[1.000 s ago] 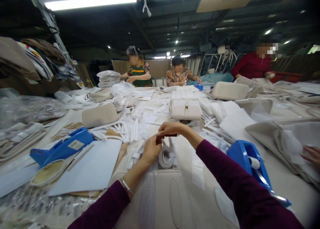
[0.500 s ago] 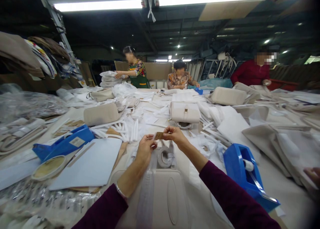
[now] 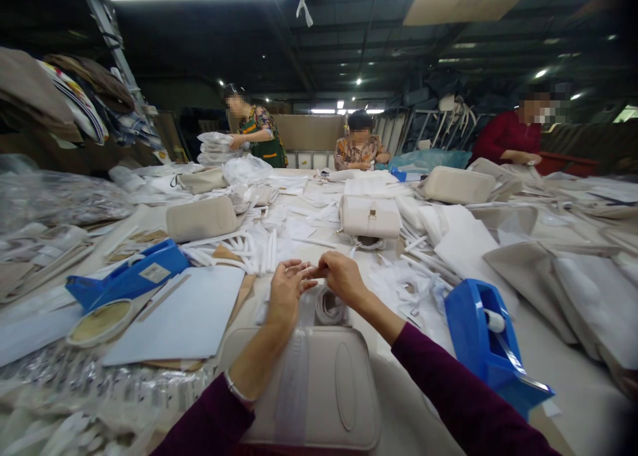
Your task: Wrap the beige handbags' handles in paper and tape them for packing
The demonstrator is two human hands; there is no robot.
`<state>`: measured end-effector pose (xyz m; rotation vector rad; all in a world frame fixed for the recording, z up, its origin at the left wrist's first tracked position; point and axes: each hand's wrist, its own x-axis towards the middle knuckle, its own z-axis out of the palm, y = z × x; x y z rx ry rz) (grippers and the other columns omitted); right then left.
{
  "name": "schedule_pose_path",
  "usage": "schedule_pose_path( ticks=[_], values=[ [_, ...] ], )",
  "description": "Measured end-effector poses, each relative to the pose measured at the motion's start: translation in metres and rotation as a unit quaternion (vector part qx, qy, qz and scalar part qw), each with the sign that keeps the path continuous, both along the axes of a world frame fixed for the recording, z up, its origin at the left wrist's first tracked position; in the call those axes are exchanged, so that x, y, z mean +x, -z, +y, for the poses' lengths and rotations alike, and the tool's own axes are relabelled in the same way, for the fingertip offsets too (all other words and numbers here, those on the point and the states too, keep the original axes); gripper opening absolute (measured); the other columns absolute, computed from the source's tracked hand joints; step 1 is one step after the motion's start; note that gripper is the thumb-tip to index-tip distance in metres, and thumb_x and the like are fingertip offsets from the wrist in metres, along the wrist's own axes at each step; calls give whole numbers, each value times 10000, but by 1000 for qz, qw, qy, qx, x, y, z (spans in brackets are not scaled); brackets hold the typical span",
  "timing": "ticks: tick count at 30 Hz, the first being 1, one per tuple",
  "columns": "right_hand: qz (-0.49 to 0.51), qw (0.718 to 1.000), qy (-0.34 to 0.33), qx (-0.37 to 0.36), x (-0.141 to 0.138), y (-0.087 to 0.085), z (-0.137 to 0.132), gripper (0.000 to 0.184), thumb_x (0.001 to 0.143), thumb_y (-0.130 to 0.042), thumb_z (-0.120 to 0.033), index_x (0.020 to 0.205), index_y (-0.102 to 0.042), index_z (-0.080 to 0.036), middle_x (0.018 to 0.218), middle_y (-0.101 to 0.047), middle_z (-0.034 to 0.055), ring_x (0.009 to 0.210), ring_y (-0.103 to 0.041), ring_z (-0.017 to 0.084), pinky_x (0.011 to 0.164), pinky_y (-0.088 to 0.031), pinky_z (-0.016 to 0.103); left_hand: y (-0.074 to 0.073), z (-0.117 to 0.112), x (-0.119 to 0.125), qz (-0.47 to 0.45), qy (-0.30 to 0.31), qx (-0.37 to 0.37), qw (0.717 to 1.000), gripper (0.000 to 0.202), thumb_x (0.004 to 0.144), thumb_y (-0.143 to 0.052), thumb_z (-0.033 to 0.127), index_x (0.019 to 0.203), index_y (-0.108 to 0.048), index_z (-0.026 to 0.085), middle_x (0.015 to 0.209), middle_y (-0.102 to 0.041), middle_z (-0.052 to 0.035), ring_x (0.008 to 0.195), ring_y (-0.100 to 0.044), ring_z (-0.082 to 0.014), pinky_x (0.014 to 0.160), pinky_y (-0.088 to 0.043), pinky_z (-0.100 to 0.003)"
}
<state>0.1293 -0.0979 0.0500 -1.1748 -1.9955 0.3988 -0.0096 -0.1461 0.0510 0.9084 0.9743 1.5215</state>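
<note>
My left hand point(image 3: 285, 291) and my right hand point(image 3: 343, 278) meet fingertip to fingertip above the table. Between them they pinch a small tan piece point(image 3: 313, 272), almost hidden by the fingers. My left hand's other fingers are fanned out. Just below the hands lies a coiled pale strap point(image 3: 326, 306). A cream handbag point(image 3: 343, 389) lies flat in front of me, with a clear plastic strip point(image 3: 294, 383) draped over it.
Blue tape dispensers stand at the right point(image 3: 486, 343) and at the left point(image 3: 129, 276). A white sheet point(image 3: 184, 320), more cream bags point(image 3: 369, 217) and white strips cover the table. Three people work at the far side.
The hands have dropped lower and drawn closer together. The tan piece, in plain sight half a second ago, is now covered by my fingertips. The person at the far left has stepped left.
</note>
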Motion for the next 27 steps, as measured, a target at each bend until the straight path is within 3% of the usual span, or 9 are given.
schedule_pose_path(
  ticks=[3, 6, 9, 11, 13, 17, 19, 23, 27],
  values=[
    [-30, 999, -31, 1, -2, 0, 1, 116, 751, -550, -87, 723, -604, -186, 771, -629, 33, 742, -534, 160, 683, -363, 258, -5, -1, 1, 329, -54, 115, 936, 215, 792, -508, 122, 995, -528, 192, 1074, -615, -95, 1023, -594, -241, 873, -471, -407],
    [60, 992, -74, -87, 4, 5, 4, 110, 726, -565, -70, 717, -602, -173, 687, -613, -6, 661, -546, 132, 656, -401, 242, -15, -2, -10, 623, -121, 139, 760, 196, 763, -577, 117, 945, -596, 187, 1133, -596, -119, 1126, -504, -308, 939, -393, -452],
    [89, 987, -100, -94, 11, 4, 2, 239, 674, -573, -21, 859, -634, -158, 815, -632, 8, 705, -565, 129, 647, -431, 239, -29, -4, -28, 753, -52, 115, 645, 149, 819, -493, 95, 800, -607, 190, 890, -635, -94, 930, -570, -276, 795, -417, -385],
    [79, 988, -124, -46, 12, 0, -3, 407, 643, -634, -20, 1018, -648, -179, 1017, -624, 43, 873, -571, 159, 722, -452, 261, -40, -5, -37, 773, -28, 149, 617, 220, 838, -436, 69, 803, -609, 202, 827, -626, -75, 852, -579, -243, 751, -407, -344],
    [63, 988, -144, -2, 10, -4, -7, 379, 661, -686, -59, 1009, -684, -211, 1047, -625, 46, 972, -544, 184, 818, -442, 296, -49, -4, -41, 738, -28, 200, 643, 193, 849, -449, 104, 811, -607, 208, 857, -627, -65, 860, -580, -225, 763, -404, -321],
    [143, 987, -70, -23, 6, -3, -9, 101, 770, -626, -158, 756, -719, -193, 762, -654, 27, 790, -557, 170, 784, -418, 300, -42, 15, -32, 494, -31, 207, 844, 200, 871, -426, 189, 910, -622, 192, 928, -669, -49, 914, -604, -184, 836, -434, -285],
    [244, 966, -33, -78, 9, 2, -8, 100, 754, -622, -220, 738, -713, -180, 722, -654, 21, 725, -558, 164, 731, -421, 288, -26, 30, -23, 384, 36, 156, 909, 263, 830, -419, 172, 967, -644, 170, 962, -689, -56, 911, -622, -176, 816, -462, -280],
    [333, 933, -20, -136, 17, 11, -12, 148, 699, -623, -307, 694, -678, -170, 681, -639, 9, 703, -563, 165, 726, -433, 282, 5, 50, -6, 323, 190, 85, 923, 313, 700, -490, 135, 928, -704, 139, 924, -724, -69, 857, -652, -186, 744, -503, -279],
    [355, 922, 3, -156, 17, 15, -17, 242, 694, -621, -385, 768, -664, -159, 751, -662, 39, 762, -588, 185, 772, -455, 305, 12, 53, -1, 335, 200, 65, 918, 290, 673, -524, 121, 880, -728, 125, 830, -737, -71, 805, -670, -195, 767, -521, -315]
  ],
)
